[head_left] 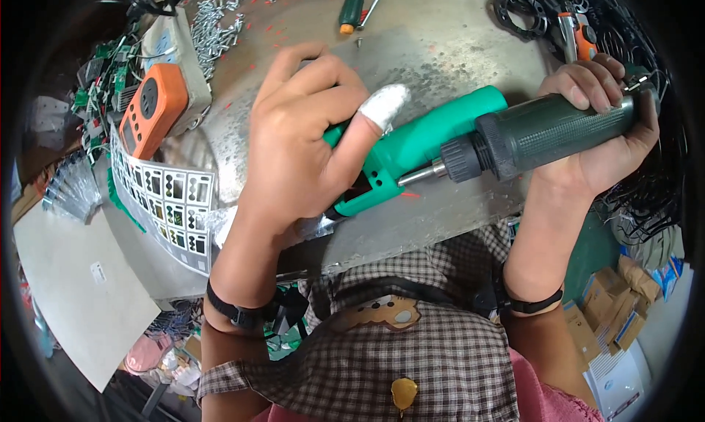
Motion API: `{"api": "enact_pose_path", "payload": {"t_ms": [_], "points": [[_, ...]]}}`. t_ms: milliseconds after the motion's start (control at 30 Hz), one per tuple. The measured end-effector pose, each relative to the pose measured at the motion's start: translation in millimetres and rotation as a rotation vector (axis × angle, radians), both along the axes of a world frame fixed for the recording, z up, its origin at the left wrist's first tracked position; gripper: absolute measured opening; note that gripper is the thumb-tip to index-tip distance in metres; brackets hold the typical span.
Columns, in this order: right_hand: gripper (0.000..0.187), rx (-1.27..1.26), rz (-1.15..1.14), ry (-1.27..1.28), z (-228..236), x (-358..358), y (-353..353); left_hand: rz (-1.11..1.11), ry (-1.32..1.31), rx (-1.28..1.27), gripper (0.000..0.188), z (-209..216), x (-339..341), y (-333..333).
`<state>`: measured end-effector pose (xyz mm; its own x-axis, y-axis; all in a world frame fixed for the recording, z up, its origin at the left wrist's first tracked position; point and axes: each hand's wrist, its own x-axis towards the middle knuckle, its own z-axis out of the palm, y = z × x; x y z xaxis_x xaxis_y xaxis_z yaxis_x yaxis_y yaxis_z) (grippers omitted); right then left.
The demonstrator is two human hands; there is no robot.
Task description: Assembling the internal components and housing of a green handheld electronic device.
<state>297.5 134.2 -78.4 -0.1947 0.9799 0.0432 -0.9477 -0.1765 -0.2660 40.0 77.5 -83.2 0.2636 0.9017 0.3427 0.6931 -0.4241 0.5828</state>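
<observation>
My left hand (301,143) grips a bright green plastic tool housing (418,146), and its thumb tip is wrapped in white tape. My right hand (609,121) is closed around a dark green electric screwdriver (543,132). The screwdriver's metal bit (422,174) points left and meets the lower end of the green housing near a dark opening. Both are held just above the worn metal worktable (440,40), close to its near edge.
An orange meter (150,110) lies at the left beside a strip of small labelled parts (169,202). Loose screws (217,25) are scattered at the back left, with a green-handled screwdriver (351,7) behind. Black rings and cables (529,11) lie at the right; cardboard boxes (609,312) below.
</observation>
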Motion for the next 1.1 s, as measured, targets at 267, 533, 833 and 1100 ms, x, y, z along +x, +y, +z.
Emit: {"api": "enact_pose_path", "payload": {"t_ms": [267, 533, 833, 1100], "points": [[0.042, -0.051, -0.188, -0.225, 25.4, -7.0, -5.2, 0.030, -0.131, -0.075, 0.012, -4.9, -1.5, -7.0], [0.037, 0.182, -0.032, -0.220, 18.0, 1.3, 31.7, 0.260, -0.140, -0.154, 0.031, -6.9, -0.8, -17.0], [0.037, 0.040, 0.131, 0.027, 1.1, -4.4, 36.3, 0.248, -0.108, -0.155, 0.018, -0.8, 3.6, -10.9], [0.037, 0.038, 0.121, 0.048, -6.8, -17.5, 34.5, 0.359, -0.110, -0.036, 0.019, -3.5, -0.2, -14.0]]}}
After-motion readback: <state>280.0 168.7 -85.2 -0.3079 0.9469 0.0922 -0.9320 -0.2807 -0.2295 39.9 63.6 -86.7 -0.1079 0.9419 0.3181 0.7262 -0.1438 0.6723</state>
